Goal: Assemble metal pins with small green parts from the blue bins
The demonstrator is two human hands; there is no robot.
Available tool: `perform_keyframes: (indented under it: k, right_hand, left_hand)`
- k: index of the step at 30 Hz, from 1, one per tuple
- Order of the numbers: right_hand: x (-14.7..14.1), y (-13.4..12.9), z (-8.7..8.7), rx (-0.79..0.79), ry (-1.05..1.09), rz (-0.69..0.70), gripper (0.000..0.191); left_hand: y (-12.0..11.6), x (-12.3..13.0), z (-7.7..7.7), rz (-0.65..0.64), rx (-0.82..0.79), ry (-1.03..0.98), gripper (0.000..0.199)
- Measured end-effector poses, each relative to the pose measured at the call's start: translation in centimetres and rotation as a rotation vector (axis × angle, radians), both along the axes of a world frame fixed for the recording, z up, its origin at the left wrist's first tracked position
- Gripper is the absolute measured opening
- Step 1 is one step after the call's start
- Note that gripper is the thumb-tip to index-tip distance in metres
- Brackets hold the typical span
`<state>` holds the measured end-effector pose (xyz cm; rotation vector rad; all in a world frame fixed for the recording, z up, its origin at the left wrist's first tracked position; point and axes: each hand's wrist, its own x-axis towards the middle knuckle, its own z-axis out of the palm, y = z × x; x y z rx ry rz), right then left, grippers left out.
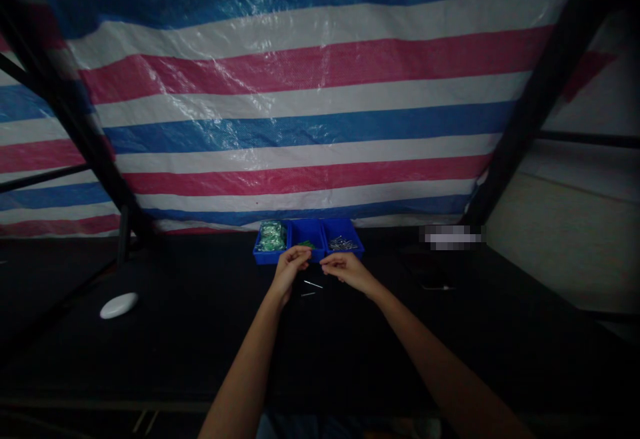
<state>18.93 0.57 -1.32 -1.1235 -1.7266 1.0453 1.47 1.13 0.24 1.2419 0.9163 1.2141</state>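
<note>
Striped sheeting (300, 119) backs a dark table (200, 345)

Two thin metal pieces (313, 284) lie between the wrists, probably for easy reach. Above them we see the left hand (291, 265) and right hand (347, 269) facing each other, fingertips drawn narrow as if for fine handling; we cannot tell whether either holds anything. Just beyond the hands, three blue bins (306, 227) stand side by side, apparently keeping green items (273, 235) apart from metal parts (341, 243).
</note>
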Motion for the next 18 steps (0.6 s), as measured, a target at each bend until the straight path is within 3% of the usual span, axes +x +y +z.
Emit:
perform_keyframes:
  k: [3, 6, 18]
  right_hand:
    - [-0.7, -1.0, 0.1, 0.208, -0.308, 0.011, 0.023]
    - [-0.9, -1.8, 0.5, 0.309, -0.485, 0.026, 0.021]
    - [-1.0, -1.8, 0.6, 0.35, -0.617, 0.079, 0.011]
  left_hand:
    - [0.0, 0.0, -0.1, 0.017, 0.01, -0.014, 0.026]
    - [0.0, 0.0, -0.1, 0.031, 0.017, -0.024, 0.026]
    - [0.1, 0.0, -0.3, 0.05, 0.026, 0.01, 0.025]
